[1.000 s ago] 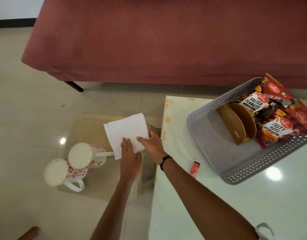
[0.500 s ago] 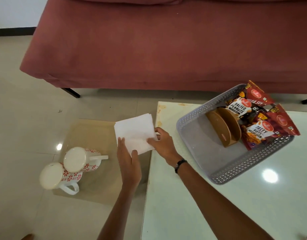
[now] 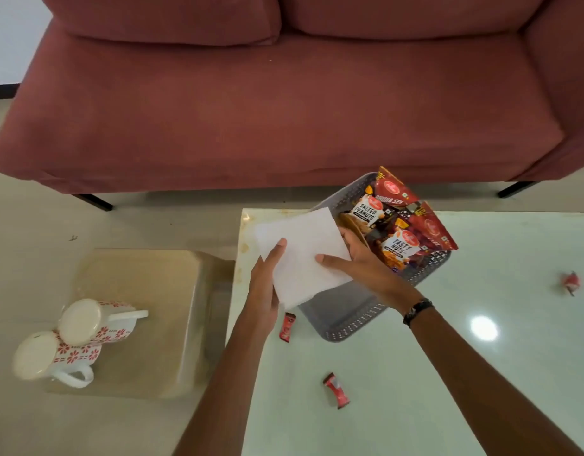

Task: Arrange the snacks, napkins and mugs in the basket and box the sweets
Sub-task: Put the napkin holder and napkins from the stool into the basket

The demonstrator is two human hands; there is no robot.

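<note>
Napkins: white stack held in the air over the left end of the grey basket, above the table's left edge. Left hand grips the stack's near-left edge, thumb on top, fingers underneath. Right hand grips the right edge, thumb on top, fingers curled under, partly inside the basket.

Basket contents: tan wooden holder standing upright just right of the napkins, mostly hidden by them; snack packets packed along the right side, upright and leaning, labels "Salted Peanuts", "Tasty Nuts". Basket floor under the napkins hidden.

On the white table: red sweet just beside the basket's near-left corner, second red sweet nearer the camera, pink-red wrapped sweet well apart, far right.

Two mugs, white with red flowers, lie touching on a low beige stand left of the table. Maroon sofa behind.
</note>
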